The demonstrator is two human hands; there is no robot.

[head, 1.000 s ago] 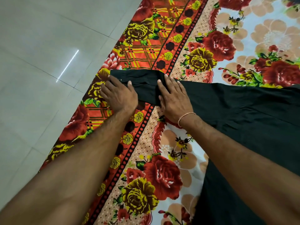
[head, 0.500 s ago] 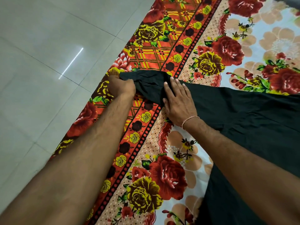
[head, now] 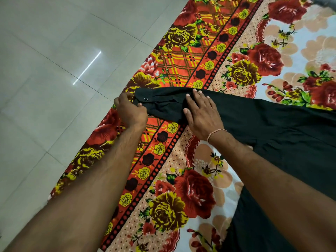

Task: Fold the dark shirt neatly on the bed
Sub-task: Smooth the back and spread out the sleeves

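The dark shirt lies spread over the right side of the bed, and one long sleeve stretches left to the bed's edge. A small button shows on the sleeve's cuff. My left hand grips the cuff end with curled fingers. My right hand lies flat on the sleeve further up, fingers straight, pressing the cloth down. A thin thread band circles my right wrist.
The bed is covered by a floral sheet with red and yellow roses and an orange checked border. Its edge runs diagonally from lower left to upper right. Beyond it on the left is a pale tiled floor.
My left hand went from lying flat on the cuff to gripping its end. The sleeve is drawn out straighter to the left. My right hand stayed flat on the sleeve.
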